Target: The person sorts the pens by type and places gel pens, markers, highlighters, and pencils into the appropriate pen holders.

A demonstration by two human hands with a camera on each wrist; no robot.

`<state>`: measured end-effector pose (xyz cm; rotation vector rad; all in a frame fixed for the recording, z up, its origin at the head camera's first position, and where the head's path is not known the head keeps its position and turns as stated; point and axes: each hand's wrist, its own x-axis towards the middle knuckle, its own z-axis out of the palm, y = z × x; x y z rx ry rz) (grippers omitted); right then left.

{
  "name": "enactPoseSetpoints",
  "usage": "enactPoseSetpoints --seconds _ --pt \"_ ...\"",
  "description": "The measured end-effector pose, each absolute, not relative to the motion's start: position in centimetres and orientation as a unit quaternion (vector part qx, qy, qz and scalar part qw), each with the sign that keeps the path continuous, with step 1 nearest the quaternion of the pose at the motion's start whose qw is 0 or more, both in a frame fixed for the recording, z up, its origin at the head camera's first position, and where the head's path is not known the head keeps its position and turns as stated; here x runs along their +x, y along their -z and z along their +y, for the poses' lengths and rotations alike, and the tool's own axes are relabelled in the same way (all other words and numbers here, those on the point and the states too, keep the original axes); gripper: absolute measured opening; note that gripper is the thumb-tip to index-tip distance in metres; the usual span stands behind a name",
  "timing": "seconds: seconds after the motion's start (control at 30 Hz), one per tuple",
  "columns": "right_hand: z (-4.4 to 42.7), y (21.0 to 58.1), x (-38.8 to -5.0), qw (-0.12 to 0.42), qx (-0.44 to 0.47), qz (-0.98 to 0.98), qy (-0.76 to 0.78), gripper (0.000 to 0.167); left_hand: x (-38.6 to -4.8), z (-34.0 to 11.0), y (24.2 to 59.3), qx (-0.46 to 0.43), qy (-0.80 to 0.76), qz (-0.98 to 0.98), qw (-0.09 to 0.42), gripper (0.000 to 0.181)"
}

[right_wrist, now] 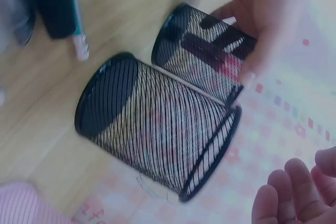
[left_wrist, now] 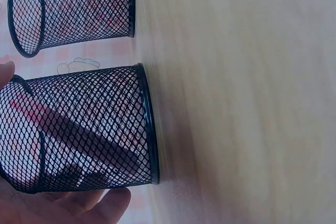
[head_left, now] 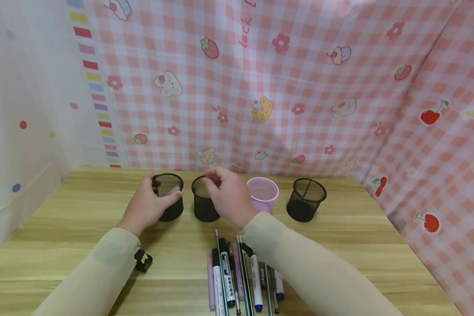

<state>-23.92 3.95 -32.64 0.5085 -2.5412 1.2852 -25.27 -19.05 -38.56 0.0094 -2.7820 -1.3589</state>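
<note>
At the far left of the row, my left hand (head_left: 147, 205) holds a black mesh cup (head_left: 171, 212), thumb at its near side and fingers around the back. Inside this cup (left_wrist: 94, 129) a dark pen with a pinkish end leans at a slant, seen through the mesh in the left wrist view. My right hand (head_left: 231, 195) hovers by the rim of the second black mesh cup (head_left: 205, 210). In the right wrist view the fingers of that hand (right_wrist: 294, 195) are loosely bent, holding nothing, beside the second cup (right_wrist: 157, 124).
A pink cup (head_left: 262, 204) and another black mesh cup (head_left: 301, 210) stand further right. Several pens, markers and pencils lie in a pile, including a white marker (head_left: 256, 281), at the front centre. A small black and yellow object (head_left: 144, 260) sits by my left sleeve.
</note>
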Motion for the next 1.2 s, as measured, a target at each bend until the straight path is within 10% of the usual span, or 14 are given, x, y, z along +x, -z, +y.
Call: enactPoseSetpoints --seconds 1.2 --pt "10.2 35.6 -20.0 -0.134 0.211 -0.957 -0.149 0.022 -25.3 -19.1 38.7 0.002 0.436 -0.899 0.021 0.119"
